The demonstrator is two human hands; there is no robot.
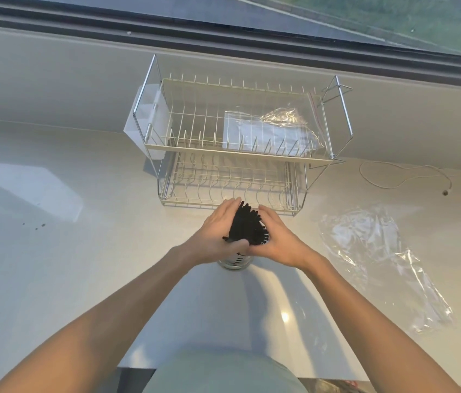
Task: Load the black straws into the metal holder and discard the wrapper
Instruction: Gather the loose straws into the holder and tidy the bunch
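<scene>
A bundle of black straws (247, 226) stands upright in the metal holder (235, 262) on the white counter, their tops fanning out between my hands. My left hand (218, 231) cups the bundle from the left, fingers straight along it and thumb across its near side. My right hand (277, 239) presses against the right side with straight fingers. Most of the holder is hidden under my hands; only its perforated lower wall shows. The clear plastic wrapper (376, 259) lies flat on the counter to the right, apart from both hands.
A two-tier wire dish rack (240, 154) stands just behind the holder, with a clear bag (274, 129) on its upper tier. A thin white cord (405, 177) lies at the right by the wall. A window runs along the back.
</scene>
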